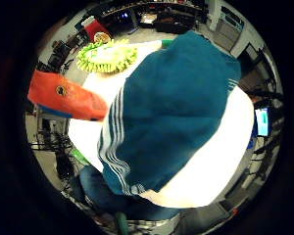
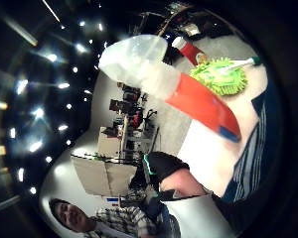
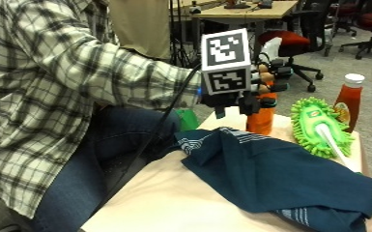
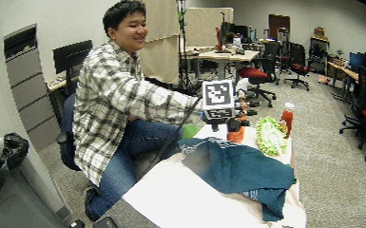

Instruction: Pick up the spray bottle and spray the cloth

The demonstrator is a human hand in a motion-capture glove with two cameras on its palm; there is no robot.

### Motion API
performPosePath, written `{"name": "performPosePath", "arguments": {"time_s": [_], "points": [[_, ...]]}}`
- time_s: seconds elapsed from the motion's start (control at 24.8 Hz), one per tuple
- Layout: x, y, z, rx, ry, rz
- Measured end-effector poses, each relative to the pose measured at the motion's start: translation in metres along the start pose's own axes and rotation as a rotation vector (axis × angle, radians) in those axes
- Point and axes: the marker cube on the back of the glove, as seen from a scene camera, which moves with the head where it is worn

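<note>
Bench (image 3: 173, 203), pale-topped, carries a teal cloth (image 3: 276, 179) with white stripes, spread across its middle toward the far edge. Beyond the cloth lies a green fluffy duster (image 3: 317, 125), with a red sauce bottle (image 3: 348, 99) just behind it at the far corner. The hand (image 3: 263, 82) grips the orange spray bottle (image 3: 261, 118), held over the cloth's near edge; its trigger is hidden. Office chairs and desks fill the room behind.

Bright overhead lights; glare whitens the table (image 1: 220, 161).
</note>
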Motion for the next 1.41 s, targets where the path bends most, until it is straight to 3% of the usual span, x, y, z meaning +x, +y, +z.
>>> {"name": "performPosePath", "arguments": {"time_s": [0.24, 0.48, 0.93, 1.13, 1.41], "points": [[0.054, 0.082, -0.063, -0.040, 0.391, -0.060], [0.086, 0.193, -0.102, -0.073, 0.537, -0.055], [0.072, 0.425, -0.064, -0.126, 0.606, -0.012], [0.074, 0.475, -0.041, -0.138, 0.576, 0.049], [0.099, 0.504, -0.018, -0.192, 0.565, 0.127]]}}
